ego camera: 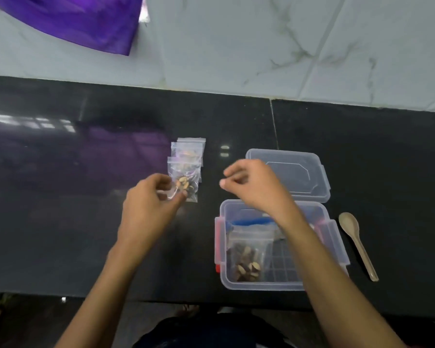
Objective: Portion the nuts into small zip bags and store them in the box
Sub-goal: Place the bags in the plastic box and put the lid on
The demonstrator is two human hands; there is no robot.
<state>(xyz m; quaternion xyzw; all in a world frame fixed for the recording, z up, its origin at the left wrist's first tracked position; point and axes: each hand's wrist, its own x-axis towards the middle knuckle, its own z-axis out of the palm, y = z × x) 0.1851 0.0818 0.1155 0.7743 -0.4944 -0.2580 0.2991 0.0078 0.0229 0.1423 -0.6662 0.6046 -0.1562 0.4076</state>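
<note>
1. The black table (pixel 60 197) runs across the room in front of the person, polished enough to mirror the purple cloth (pixel 80 18) that lies on the pale tiled ledge behind it.
2. The clear box (pixel 281 282) stands open at the near right, red clips on its left side. Its lid (pixel 299 172) lies flat just behind it.
3. Inside the box, a larger bag of nuts (pixel 246 259) with a blue zip strip leans toward the left wall; the right forearm crosses over the rest.
4. A beige spoon (pixel 357 242) lies on the table just right of the box, bowl away from the person.
5. The left hand (pixel 148 207) pinches a small bag (pixel 186 184) near its lower edge, thumb and fingertips curled on the plastic. The bag holds a few nuts and sits at the front of the little pile.
6. The right hand (pixel 251 184) hovers between pile and lid, fingers loosely curled, nothing in its grip that I can see.
7. Two or so more filled small bags (pixel 190 151) overlap behind it, well left of the box.
8. I'd judge these bags light, limp and slick. The nuts sag to the bottom, so a pinch at the zip strip or a corner should carry one safely, and the seal wants checking before it goes in the box.
</note>
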